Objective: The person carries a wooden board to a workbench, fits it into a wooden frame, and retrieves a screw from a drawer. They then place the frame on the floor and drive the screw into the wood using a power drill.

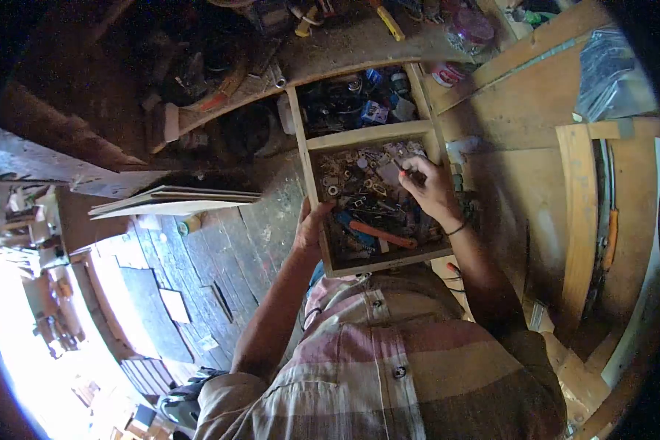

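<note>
A wooden drawer [378,262], pulled out against my body, has a crosspiece that splits it into two compartments. My left hand [314,221] is closed around its left side wall near the front. Over the near compartment, my right hand [429,187] pinches a small dark thing with a reddish tip, too small to name. Beneath it lie many loose metal fittings [356,163]. A tool with an orange-red handle [383,234] rests across the pile near the front. The far compartment holds a small blue-and-white box [374,112] among dark parts.
Behind the drawer runs a cluttered workbench [330,67] with tools and a clear jar with a pink lid [473,29]. Thin boards [176,199] jut out at left above the plank floor [227,249]. At right stands a wooden frame [576,213] beside an orange-handled tool [611,238].
</note>
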`<state>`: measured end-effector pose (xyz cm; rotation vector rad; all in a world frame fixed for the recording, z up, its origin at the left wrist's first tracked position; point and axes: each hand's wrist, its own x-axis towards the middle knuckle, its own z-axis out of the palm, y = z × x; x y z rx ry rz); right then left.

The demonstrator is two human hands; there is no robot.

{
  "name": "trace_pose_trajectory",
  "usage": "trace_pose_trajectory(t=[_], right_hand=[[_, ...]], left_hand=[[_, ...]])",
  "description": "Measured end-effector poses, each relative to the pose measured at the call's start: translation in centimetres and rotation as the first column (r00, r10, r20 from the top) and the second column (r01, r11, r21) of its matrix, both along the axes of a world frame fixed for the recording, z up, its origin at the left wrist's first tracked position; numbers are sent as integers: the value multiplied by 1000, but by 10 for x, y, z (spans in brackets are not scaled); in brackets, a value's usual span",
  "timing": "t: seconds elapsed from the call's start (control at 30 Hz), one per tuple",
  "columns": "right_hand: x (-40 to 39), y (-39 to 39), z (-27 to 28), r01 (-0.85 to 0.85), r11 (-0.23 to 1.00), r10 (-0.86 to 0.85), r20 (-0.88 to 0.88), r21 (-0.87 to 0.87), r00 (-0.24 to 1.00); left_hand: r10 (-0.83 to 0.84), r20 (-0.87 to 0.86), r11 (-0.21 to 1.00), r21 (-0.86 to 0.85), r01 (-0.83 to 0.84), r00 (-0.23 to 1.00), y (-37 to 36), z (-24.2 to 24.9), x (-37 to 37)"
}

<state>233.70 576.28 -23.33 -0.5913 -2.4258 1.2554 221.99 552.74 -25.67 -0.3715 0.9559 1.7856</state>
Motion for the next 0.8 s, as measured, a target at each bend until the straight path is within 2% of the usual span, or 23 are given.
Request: trace_pose_trajectory(t=[0.07,0.1,0.13,0.2,0.23,0.3,0.37,0.4,0.47,0.57,0.63,0.7,0.77,0.8], right_hand=[[8,4,22,54,970,-11,179,-237,984],[12,3,36,79,878,2,168,-472,986],[15,0,42,82,880,-7,161,-468,987],[23,-3,47,97,752,-96,38,-652,995],[29,-3,47,120,713,-113,56,-691,992],[35,3,52,99,723,-85,53,-684,995],[37,5,54,126,726,-86,94,-676,992],[37,8,54,124,728,-86,89,-674,992],[37,13,55,140,677,-126,73,-723,989],[33,23,55,157,682,-137,86,-714,987],[36,27,51,142,692,-128,74,-708,989],[38,22,62,186,686,-137,125,-704,983],[37,24,63,207,705,-157,136,-679,978],[38,25,63,199,707,-148,134,-679,980]], left_hand=[[-10,-20,1000,-1,10,1000,2,-18,3],[21,-32,999,-30,-22,999,5,-19,5],[51,-41,997,-62,-54,998,6,-22,5],[50,-26,999,4,-50,998,11,-31,-2],[34,-39,999,38,-33,999,13,-35,-4],[26,-54,997,76,-22,998,20,-36,-9],[-4,-111,999,-37,0,994,26,-33,-14],[-4,-116,999,-32,0,993,29,-27,-15],[-33,-106,989,-144,17,994,31,-12,-14],[-2,-96,999,-33,-1,995,31,-27,-12],[-19,-113,998,-55,13,993,32,-41,-16],[-34,-121,996,-85,23,992,30,-32,-12],[20,-39,999,28,-19,999,32,-18,-13],[29,-41,999,28,-28,999,33,-22,-13]])
